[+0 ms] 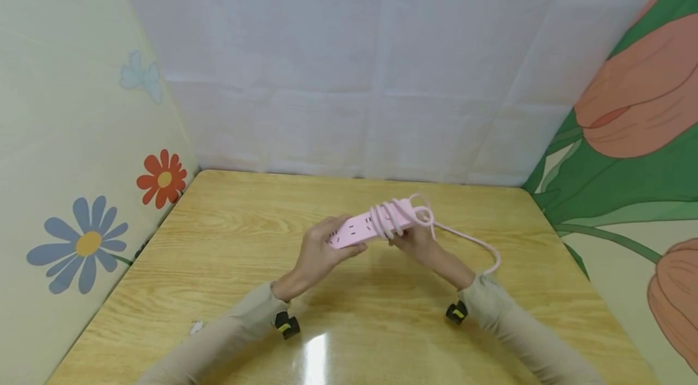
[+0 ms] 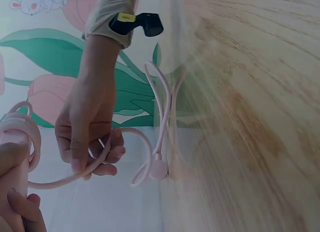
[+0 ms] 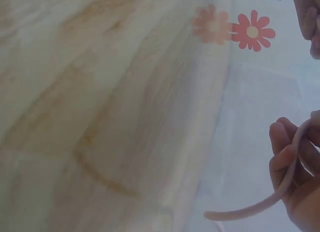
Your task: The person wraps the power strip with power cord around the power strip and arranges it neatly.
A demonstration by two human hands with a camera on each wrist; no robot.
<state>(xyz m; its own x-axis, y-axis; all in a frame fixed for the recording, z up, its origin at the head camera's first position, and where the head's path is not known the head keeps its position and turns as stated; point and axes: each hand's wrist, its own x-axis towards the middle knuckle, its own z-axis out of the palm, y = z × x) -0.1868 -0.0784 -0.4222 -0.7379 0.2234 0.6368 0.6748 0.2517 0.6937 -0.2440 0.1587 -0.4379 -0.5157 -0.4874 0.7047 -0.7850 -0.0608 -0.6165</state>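
A pink power strip (image 1: pixel 355 230) is held up over the table, tilted with its right end higher. My left hand (image 1: pixel 318 250) grips its left end, thumb along the near edge. Several turns of pink cord (image 1: pixel 384 221) wrap round the strip's right half. My right hand (image 1: pixel 418 244) is by that end. The left wrist view shows the right hand's fingers curled about a loose stretch of cord (image 2: pixel 65 182), and the same cord (image 3: pixel 286 184) crosses the fingers in the right wrist view. Farther along hangs the cord's round pink plug (image 2: pixel 159 169), close to the tabletop.
The wood-grain table (image 1: pixel 245 227) meets a white cloth backdrop (image 1: pixel 305 70) behind. Flower-printed panels (image 1: pixel 60 148) stand at both sides. A small white piece (image 1: pixel 196 327) lies near the left forearm. Black wrist cameras (image 1: pixel 287 325) sit below both cuffs.
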